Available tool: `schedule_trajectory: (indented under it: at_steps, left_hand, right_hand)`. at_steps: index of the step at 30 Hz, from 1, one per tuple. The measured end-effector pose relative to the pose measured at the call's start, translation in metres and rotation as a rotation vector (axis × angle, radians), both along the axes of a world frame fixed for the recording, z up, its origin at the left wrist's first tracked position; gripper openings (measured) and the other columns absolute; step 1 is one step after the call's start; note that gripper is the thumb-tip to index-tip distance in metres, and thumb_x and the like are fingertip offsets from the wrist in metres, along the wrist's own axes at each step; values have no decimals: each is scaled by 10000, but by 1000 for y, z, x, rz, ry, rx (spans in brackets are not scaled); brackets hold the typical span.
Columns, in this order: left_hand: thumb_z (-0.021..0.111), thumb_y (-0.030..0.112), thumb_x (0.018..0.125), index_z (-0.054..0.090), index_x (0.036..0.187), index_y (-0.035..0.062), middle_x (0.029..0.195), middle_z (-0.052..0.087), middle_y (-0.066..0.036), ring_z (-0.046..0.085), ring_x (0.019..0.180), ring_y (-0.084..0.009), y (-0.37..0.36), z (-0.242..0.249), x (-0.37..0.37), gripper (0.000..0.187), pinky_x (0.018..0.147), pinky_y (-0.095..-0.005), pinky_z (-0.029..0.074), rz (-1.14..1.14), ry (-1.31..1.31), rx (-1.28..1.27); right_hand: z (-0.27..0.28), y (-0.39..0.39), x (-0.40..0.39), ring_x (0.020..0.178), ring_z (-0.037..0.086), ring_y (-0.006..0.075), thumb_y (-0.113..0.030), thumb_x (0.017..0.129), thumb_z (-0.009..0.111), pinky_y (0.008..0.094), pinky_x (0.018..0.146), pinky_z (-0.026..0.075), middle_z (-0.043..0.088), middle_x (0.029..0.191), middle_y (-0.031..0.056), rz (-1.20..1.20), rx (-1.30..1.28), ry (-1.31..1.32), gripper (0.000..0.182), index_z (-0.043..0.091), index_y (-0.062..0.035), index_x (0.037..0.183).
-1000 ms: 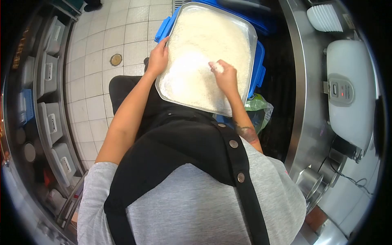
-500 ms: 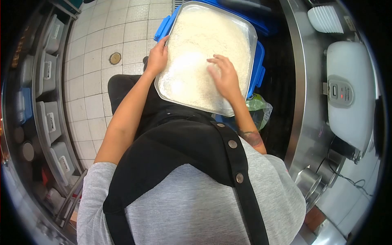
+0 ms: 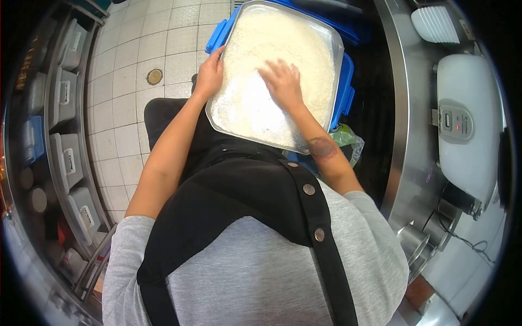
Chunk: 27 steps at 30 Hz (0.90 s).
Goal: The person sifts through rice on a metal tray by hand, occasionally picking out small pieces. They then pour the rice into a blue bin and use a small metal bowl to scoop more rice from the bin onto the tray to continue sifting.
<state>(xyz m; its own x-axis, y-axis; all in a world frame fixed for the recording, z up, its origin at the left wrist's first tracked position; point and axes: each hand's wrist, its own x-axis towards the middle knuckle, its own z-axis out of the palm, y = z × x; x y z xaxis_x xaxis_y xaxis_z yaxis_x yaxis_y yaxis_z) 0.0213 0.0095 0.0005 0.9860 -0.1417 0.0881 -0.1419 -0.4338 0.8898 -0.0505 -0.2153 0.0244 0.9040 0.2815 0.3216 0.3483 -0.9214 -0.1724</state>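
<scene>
A large metal tray (image 3: 337, 60) full of white rice (image 3: 304, 49) rests on a blue lidded bin (image 3: 345, 87) in front of me. My left hand (image 3: 209, 75) grips the tray's left rim. Flat on the rice near the tray's middle lies my right hand (image 3: 281, 81), palm down with the fingers spread, pressing into the grains. The rice around that hand looks smoothed and glossy.
A steel counter (image 3: 405, 136) runs along the right with a white rice cooker (image 3: 467, 119) and a white ribbed lid (image 3: 432, 23). Steel pots (image 3: 416, 244) sit lower right. A green plastic bag (image 3: 345, 138) lies beside the bin. Shelves of grey containers (image 3: 65, 163) line the left; tiled floor between.
My right hand opened from a pinch of rice, went flat, and slid left and farther up the tray. The left hand stayed on the rim.
</scene>
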Motion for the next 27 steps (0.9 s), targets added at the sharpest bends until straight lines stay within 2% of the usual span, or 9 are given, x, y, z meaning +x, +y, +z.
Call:
schedule_trajectory:
  at_steps: [5,10,11,13,16,20,24,26,27]
  left_hand:
    - [483,70,928,528,1315,101,1026,654,-250,645,930,-389,1,6,0,391,823,-437,491,1,12,10]
    - [482,73,928,524,1315,91,1051,647,-257,636,964,-401,2,3,-1,389,845,-443,487,-7,-43,21]
    - [482,73,928,524,1315,91,1051,647,-257,636,964,-401,2,3,-2,389,845,-443,487,-6,-41,19]
    - [484,73,928,523,1317,99,1060,646,-257,633,981,-402,2,5,-1,392,854,-443,486,-11,33,26]
    - [488,74,928,524,1319,109,1057,651,-248,636,978,-396,1,7,-2,394,854,-440,487,-2,40,27]
    - [490,77,929,526,1318,115,1059,653,-241,637,984,-392,0,4,0,393,857,-436,487,7,45,49]
    - [493,77,929,525,1318,113,1057,654,-239,638,975,-391,1,7,-2,392,857,-435,488,2,38,17]
    - [495,76,928,525,1317,112,1059,654,-238,638,977,-391,1,9,-2,392,858,-434,488,-2,57,20]
    - [495,77,928,526,1317,111,1058,654,-238,639,974,-389,1,9,-2,391,855,-434,489,1,51,31]
  right_hand:
    - [2,22,-17,1166,531,315,-137,829,672,476,964,400,612,1183,106,-225,205,30,265,690,-153,1092]
    - [6,7,-62,991,639,311,50,766,654,328,808,521,679,1001,108,66,397,304,349,694,-103,1077]
    - [7,1,-65,991,639,311,50,766,654,328,808,521,679,1001,108,66,395,306,349,694,-103,1077]
    - [36,-4,-60,1028,652,249,100,757,594,341,898,506,691,1069,121,-349,646,461,358,690,-43,1072]
    - [74,-16,-51,1143,605,210,113,768,536,315,978,460,663,1187,135,-327,980,636,421,656,-8,1152]
    - [127,-18,-56,1202,556,212,92,818,456,316,1004,429,619,1256,141,-163,1054,682,478,586,-13,1266]
    - [103,-46,-67,1199,559,263,27,846,526,358,1027,415,595,1281,166,-207,1007,672,459,549,-22,1302]
    - [78,-60,-77,1236,512,346,-120,854,645,413,1061,379,523,1342,226,-340,374,346,510,508,-30,1337]
    - [59,-62,-83,1236,512,346,-120,854,645,413,1061,379,523,1342,226,-343,373,347,510,508,-30,1337]
